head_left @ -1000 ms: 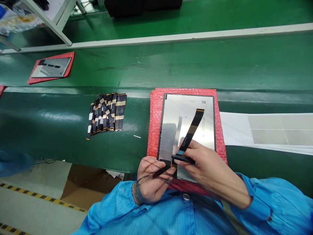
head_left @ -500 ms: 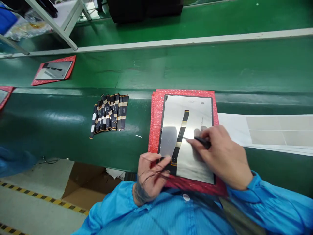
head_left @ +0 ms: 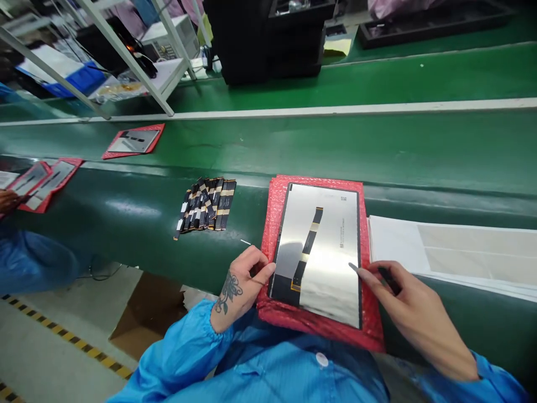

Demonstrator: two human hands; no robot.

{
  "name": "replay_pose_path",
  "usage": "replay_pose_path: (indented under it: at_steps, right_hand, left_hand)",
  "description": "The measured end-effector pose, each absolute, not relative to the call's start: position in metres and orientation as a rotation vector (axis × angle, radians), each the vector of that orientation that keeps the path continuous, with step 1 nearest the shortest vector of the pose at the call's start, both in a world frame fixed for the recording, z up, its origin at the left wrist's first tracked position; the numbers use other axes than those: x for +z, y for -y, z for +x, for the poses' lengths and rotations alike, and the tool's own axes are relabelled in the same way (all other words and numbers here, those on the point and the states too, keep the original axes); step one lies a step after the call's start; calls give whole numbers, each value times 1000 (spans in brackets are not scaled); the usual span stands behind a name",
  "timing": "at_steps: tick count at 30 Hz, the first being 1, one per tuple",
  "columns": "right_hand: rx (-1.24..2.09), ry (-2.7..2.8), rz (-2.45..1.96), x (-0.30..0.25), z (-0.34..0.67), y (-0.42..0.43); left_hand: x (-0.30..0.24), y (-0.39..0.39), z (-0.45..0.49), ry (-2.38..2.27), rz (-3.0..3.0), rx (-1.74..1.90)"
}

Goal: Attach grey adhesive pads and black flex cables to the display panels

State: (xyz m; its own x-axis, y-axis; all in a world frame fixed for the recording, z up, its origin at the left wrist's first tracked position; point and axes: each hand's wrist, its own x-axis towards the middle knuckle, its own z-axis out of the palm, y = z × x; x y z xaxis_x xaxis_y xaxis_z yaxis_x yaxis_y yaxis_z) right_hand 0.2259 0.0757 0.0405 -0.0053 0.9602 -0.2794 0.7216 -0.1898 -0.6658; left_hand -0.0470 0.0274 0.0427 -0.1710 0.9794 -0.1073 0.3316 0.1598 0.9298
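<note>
A silver display panel [head_left: 331,246] lies on a stack of red bubble-wrap sheets [head_left: 272,224] at the near edge of the green conveyor bench. A black and gold flex cable [head_left: 307,246] lies flat on the panel, running from its lower left corner up towards the middle. My left hand [head_left: 247,274] rests at the panel's lower left edge, fingers curled and pinching the red sheet's side. My right hand [head_left: 398,296] sits at the panel's right edge, holding a thin dark tool [head_left: 388,279] with the forefinger stretched onto the panel.
A pile of several spare flex cables [head_left: 205,204] lies left of the panel. White sheets [head_left: 453,249] lie to the right. More panels on red wrap [head_left: 134,141] sit far left, near another person's blue sleeve [head_left: 37,263]. A black box [head_left: 268,39] stands beyond the belt.
The flex cable was pressed down flat onto the panel. My right hand drew back from the cable to the panel's right edge; my left hand shifted to the left edge. The view tilted up.
</note>
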Motion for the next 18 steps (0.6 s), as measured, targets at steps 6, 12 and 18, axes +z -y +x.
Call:
replay_pose_path:
  at_steps: [6,12,18]
  right_hand:
    - [1265,1760,-1648,40,210,-72]
    - [1320,1637,-1453,42,212,-68]
    - [1079,1364,-1733,22,250,-71]
  left_hand:
    - [55,-35,-42,-1450,688,1091]
    - [73,-121,-88,-1590,946,1005]
    - [99,-291,-141,-1772,1157,936]
